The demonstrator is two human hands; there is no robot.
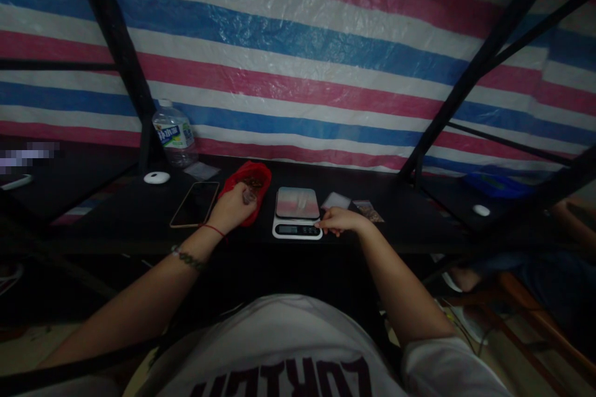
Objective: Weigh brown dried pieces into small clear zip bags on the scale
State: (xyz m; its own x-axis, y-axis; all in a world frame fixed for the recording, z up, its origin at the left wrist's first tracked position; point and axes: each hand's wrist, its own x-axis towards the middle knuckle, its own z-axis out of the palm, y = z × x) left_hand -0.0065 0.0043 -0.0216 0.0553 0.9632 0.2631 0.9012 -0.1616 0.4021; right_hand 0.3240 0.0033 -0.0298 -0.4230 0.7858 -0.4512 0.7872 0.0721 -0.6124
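My left hand [234,206] reaches into the red bag [261,175], its fingers closed on a small translucent thing [248,195] whose kind I cannot make out. Small brown pieces [254,182] lie in the bag just beyond the fingertips. To the right is a white kitchen scale [278,230] with a shiny, bare weighing plate [298,201] and a dark display. My right hand [341,221] holds nothing; its index finger stretches to the buttons at the scale's front right corner, and the other fingers hang loosely bent.
Left of the bag lie a phone [194,205], a clear plastic packet [202,170] and a white case [157,178]. Behind them stands a clear bottle [173,134]. Clear bags [337,200] and a packet of brown pieces [369,211] lie beyond my right hand. Dark frame posts [440,108] flank the table.
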